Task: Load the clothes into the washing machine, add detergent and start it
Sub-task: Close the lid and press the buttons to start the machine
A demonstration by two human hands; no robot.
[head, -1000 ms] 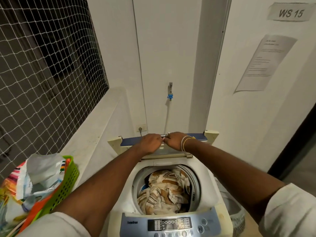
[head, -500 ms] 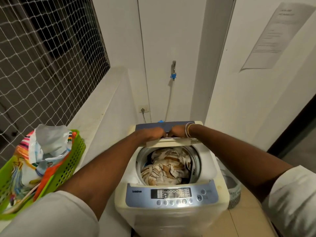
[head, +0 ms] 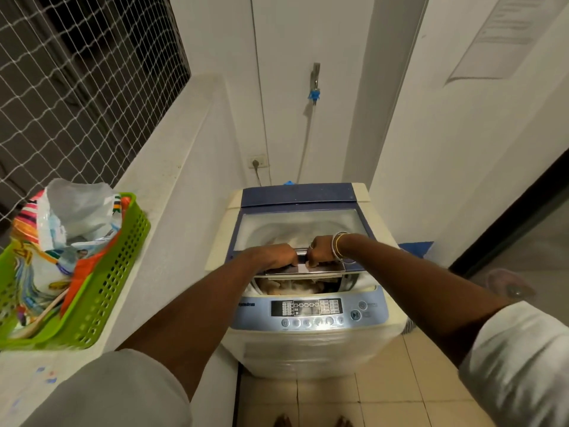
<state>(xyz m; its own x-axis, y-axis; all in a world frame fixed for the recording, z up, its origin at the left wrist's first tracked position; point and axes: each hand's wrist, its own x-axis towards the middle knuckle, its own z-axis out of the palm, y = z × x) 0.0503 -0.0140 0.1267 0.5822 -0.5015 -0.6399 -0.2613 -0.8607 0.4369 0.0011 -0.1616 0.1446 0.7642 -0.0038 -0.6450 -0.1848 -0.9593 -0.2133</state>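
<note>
Hands (head: 278, 257) (head: 321, 251) close together, gripping lid (head: 300, 224) — knuckles up

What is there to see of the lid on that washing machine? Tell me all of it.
The lid looks like blue plastic, in two panels: solid blue at the back, a cloudy clear window in front. It lies almost flat on the washing machine, its front edge raised a little, so a slit shows the clothes beneath. A silvery handle runs along that edge; the left hand and right hand grip it side by side.
</note>
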